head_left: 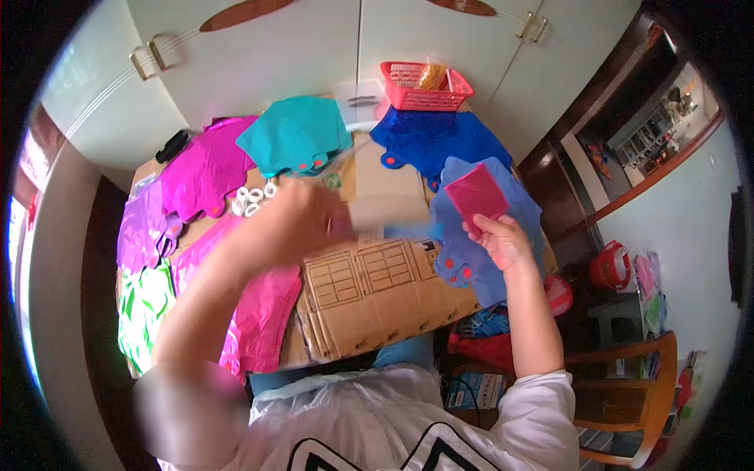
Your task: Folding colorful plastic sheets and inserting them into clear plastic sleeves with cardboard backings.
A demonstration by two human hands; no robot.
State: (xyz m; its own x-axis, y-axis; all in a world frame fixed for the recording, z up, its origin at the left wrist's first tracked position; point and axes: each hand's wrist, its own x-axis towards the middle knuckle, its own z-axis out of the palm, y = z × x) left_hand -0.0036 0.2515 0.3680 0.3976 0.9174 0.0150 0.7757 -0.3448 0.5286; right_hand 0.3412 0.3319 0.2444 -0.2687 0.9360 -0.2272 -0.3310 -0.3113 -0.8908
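Cardboard lies nearest; past it, the right hand pinches a flat magenta sheet by its near end, fingers closed, over pale-blue pieces. Left hand blurred, its grip I can't tell. Light pressure should avoid creases; the sheet points away, slightly left, long axis unclear

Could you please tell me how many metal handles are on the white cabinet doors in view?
4: at the upper left, an outer handle and an inner handle; at the upper right, a left handle and a right handle.
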